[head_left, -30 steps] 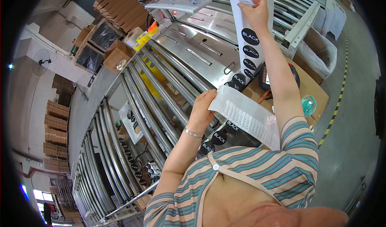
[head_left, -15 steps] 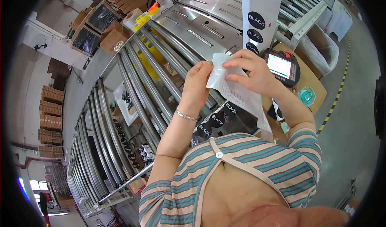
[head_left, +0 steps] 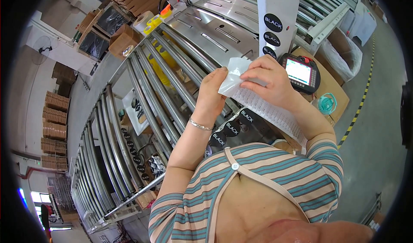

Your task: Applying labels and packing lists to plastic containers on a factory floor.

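Observation:
A glossy white sheet of label backing paper (head_left: 233, 76) hangs between my two hands, above the roller conveyor's near end. My left hand (head_left: 211, 87), with a bracelet at the wrist, pinches its left edge between thumb and fingers. On the other edge, my right hand (head_left: 270, 80) closes its thumb and fingertips on the paper. A long tail of the strip (head_left: 275, 114), covered in rows of faint print, trails below my right hand towards my right arm. Black round stickers (head_left: 246, 116) with white lettering lie on the metal surface beneath my hands.
Steel rollers (head_left: 172, 79) run away to the left. A white strip with black round stickers (head_left: 278, 6) stands upright ahead. A handheld control panel with a lit screen (head_left: 300, 72) and a turquoise-lidded cup (head_left: 327, 103) rest at right on a cardboard surface. Yellow tape rolls (head_left: 153, 21) sit far left.
The white paper has bent and tilted between my hands, and its printed tail has swung to the right. My right fingers have drawn together on its edge.

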Available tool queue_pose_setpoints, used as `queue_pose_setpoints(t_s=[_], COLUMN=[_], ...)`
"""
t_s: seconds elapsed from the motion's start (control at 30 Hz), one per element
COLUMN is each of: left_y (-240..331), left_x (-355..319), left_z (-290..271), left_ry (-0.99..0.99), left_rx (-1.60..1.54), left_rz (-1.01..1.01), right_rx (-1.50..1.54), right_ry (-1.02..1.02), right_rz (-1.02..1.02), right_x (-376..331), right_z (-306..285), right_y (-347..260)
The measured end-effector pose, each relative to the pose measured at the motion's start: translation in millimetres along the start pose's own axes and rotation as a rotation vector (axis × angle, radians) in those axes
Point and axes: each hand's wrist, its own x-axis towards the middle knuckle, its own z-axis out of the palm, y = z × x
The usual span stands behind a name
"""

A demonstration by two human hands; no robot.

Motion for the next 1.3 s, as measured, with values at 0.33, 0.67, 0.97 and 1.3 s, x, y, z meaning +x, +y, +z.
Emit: queue_pose_setpoints(t_s=[0.33,0.67,0.97,1.3], left_y=[-4.2,-12.3,-21.9,-29.4], left_x=[4.3,23.5,26.8,34.9], left_z=[0.1,-18.4,-16.4,-42.4], left_ry=[-0.022,0.042,0.072,0.081], left_rx=[0.03,0.012,-0.022,0.03], left_rz=[0.036,-0.074,-0.094,-0.147], right_rx=[0.041,0.332,0.206,0.18], right_ry=[-0.054,-0.031,0.657,0.771], right_rz=[0.065,0.079,0.569,0.452], right_x=[-0.1,12.4,76.0,105.6], right_z=[-0.6,-17.6,-46.3,-34.2], right_y=[6.5,10.7,191.2,216.0])
